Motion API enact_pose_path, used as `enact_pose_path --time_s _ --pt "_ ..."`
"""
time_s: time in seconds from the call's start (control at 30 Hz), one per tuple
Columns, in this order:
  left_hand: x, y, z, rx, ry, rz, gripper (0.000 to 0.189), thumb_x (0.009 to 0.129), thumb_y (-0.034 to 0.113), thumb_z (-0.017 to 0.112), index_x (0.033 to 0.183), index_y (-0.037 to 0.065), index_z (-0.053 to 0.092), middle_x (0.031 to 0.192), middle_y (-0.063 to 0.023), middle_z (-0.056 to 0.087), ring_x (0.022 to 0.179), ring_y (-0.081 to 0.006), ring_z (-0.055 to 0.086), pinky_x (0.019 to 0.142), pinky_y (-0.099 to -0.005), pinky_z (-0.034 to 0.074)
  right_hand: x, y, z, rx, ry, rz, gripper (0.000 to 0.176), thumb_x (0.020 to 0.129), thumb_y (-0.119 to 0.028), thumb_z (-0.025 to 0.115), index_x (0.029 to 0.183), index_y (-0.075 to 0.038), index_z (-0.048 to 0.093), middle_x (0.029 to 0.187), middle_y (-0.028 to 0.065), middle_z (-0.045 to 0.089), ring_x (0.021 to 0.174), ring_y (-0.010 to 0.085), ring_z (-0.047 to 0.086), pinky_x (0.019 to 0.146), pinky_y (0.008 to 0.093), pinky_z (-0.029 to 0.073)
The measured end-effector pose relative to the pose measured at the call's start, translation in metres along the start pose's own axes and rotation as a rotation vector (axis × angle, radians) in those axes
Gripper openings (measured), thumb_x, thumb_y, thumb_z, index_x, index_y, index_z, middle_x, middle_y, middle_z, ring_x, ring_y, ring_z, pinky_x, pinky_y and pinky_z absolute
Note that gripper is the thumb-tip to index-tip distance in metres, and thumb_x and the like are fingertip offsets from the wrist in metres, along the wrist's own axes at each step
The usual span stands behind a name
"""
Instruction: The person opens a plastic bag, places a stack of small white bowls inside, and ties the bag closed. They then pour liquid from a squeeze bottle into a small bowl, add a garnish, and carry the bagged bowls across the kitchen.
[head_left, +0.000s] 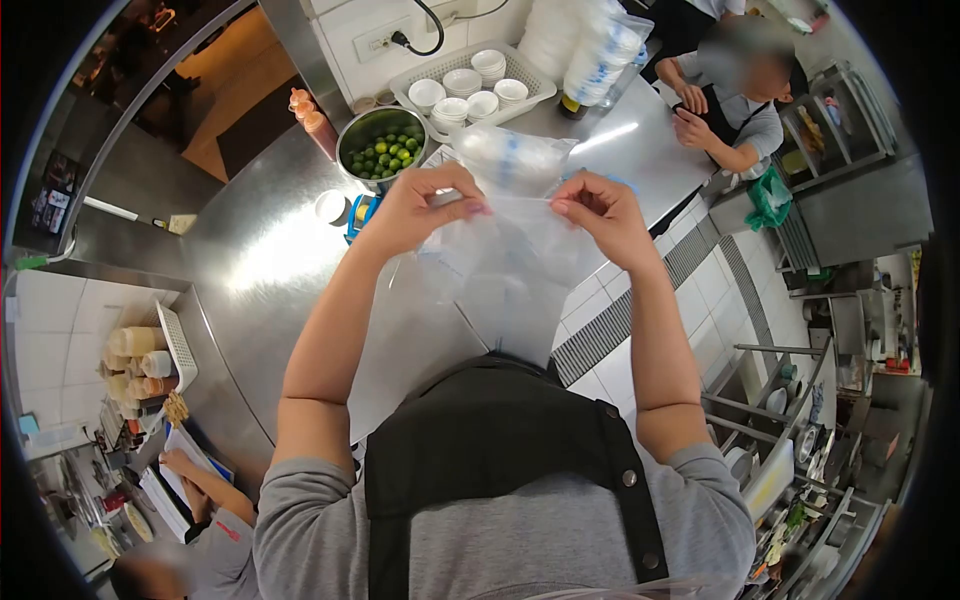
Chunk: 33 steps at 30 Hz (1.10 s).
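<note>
A clear plastic bag [515, 275] hangs between my two hands, in front of the dark apron. My left hand [425, 210] pinches its top edge on the left, and my right hand [600, 215] pinches the same edge on the right. What the bag holds, if anything, is hard to make out through the plastic. Just beyond it lies a clear package with blue print [510, 158]. Left of that package stands a metal bowl [350, 150] of green limes [385, 157], with a blue object [360, 215] below it, close to my left forearm.
A white basket [545, 92] of stacked small bowls sits at the counter's back, beside tall bagged stacks [605, 60]. Orange bottles [316, 125] stand left. Co-workers are at upper right [740, 110] and lower left [215, 540]. Metal racks [770, 400] line the right.
</note>
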<state>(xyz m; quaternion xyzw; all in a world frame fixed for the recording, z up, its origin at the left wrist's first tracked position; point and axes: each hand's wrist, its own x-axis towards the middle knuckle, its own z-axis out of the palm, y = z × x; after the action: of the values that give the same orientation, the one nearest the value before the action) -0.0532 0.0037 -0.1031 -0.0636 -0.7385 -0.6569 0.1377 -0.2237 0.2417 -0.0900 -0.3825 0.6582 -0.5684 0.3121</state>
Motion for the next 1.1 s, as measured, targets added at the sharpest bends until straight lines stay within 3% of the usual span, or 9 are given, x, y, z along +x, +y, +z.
enact_pose_path --time_s 0.1,0.17,0.33,0.53,0.67,0.93,1.03,1.07,1.1 --pt "0.011 0.001 -0.009 -0.146 0.181 0.015 0.009 0.09 0.004 0.07 0.094 -0.002 0.074 0.089 -0.0038 0.067 0.08 -0.0103 0.059 0.07 -0.0237 0.046 0.015 -0.002 0.033 -0.031 0.281 -0.293 0.005 0.091 -0.005 0.071 0.092 -0.001 0.068 0.1 0.0041 0.059 0.068 0.0074 0.055 0.064 0.0215 0.045" --pt "0.021 0.001 -0.014 -0.241 0.332 -0.06 0.01 0.088 0.002 0.072 0.096 -0.001 0.076 0.092 -0.0043 0.071 0.075 -0.0072 0.061 0.068 -0.0214 0.048 0.022 -0.009 0.05 -0.137 0.447 -0.292 0.005 0.092 -0.005 0.071 0.092 -0.001 0.068 0.105 0.0055 0.056 0.067 0.0088 0.055 0.061 0.0218 0.046" --pt "0.062 -0.018 -0.002 0.222 0.606 0.089 0.012 0.085 0.01 0.077 0.091 -0.001 0.077 0.079 -0.0053 0.071 0.069 -0.0075 0.062 0.057 -0.0231 0.046 0.042 -0.006 0.061 -0.098 0.694 -0.23 0.006 0.092 -0.005 0.07 0.092 0.0 0.067 0.104 0.0075 0.057 0.061 0.0118 0.056 0.053 0.0238 0.045" --pt "0.061 -0.008 0.012 0.209 0.542 -0.242 0.018 0.084 0.014 0.079 0.092 -0.002 0.075 0.078 -0.001 0.069 0.064 -0.0069 0.058 0.057 -0.0231 0.044 0.047 0.007 0.041 -0.037 0.645 -0.018 0.009 0.094 -0.012 0.069 0.092 -0.004 0.069 0.075 -0.0021 0.06 0.057 0.0058 0.049 0.05 0.0215 0.039" --pt "0.063 -0.027 -0.001 -0.123 0.436 -0.354 0.018 0.084 0.013 0.076 0.092 -0.002 0.074 0.078 -0.0011 0.067 0.065 -0.0064 0.056 0.056 -0.0226 0.04 0.057 0.013 0.019 0.065 0.519 0.165 0.007 0.094 -0.008 0.065 0.094 -0.002 0.07 0.079 0.0007 0.064 0.056 0.0075 0.051 0.052 0.0236 0.041" --pt "0.065 -0.028 -0.018 -0.451 0.307 -0.654 0.012 0.092 0.015 0.066 0.091 0.005 0.071 0.077 0.0002 0.063 0.064 -0.0071 0.057 0.05 -0.0237 0.037 0.064 0.051 0.012 0.308 0.415 0.182 0.016 0.097 -0.002 0.051 0.097 -0.003 0.068 0.084 -0.0003 0.064 0.069 0.0075 0.056 0.062 0.0228 0.045" --pt "0.063 -0.042 -0.017 -0.411 0.28 -0.638 0.017 0.091 0.007 0.067 0.1 -0.008 0.068 0.083 -0.0107 0.07 0.072 -0.0187 0.069 0.057 -0.0346 0.057 0.061 0.058 0.015 0.241 0.419 0.141 0.015 0.096 -0.002 0.052 0.096 -0.003 0.067 0.085 0.0 0.064 0.069 0.0074 0.056 0.061 0.0232 0.045" --pt "0.057 -0.039 0.001 -0.52 0.519 -0.62 0.018 0.09 0.009 0.068 0.097 -0.007 0.069 0.086 -0.0122 0.072 0.074 -0.0201 0.07 0.057 -0.036 0.057 0.062 0.071 0.017 0.237 0.436 0.148 0.014 0.096 -0.002 0.053 0.096 -0.004 0.067 0.086 0.0002 0.064 0.069 0.0072 0.056 0.061 0.0231 0.045" --pt "0.058 -0.053 0.002 -0.535 0.487 -0.611 0.018 0.089 0.009 0.069 0.096 -0.007 0.07 0.088 -0.0132 0.072 0.074 -0.0199 0.07 0.058 -0.0358 0.056 0.062 0.081 0.02 0.232 0.454 0.158 0.013 0.095 -0.002 0.054 0.096 -0.004 0.067 0.087 0.0005 0.065 0.069 0.007 0.056 0.061 0.023 0.045"
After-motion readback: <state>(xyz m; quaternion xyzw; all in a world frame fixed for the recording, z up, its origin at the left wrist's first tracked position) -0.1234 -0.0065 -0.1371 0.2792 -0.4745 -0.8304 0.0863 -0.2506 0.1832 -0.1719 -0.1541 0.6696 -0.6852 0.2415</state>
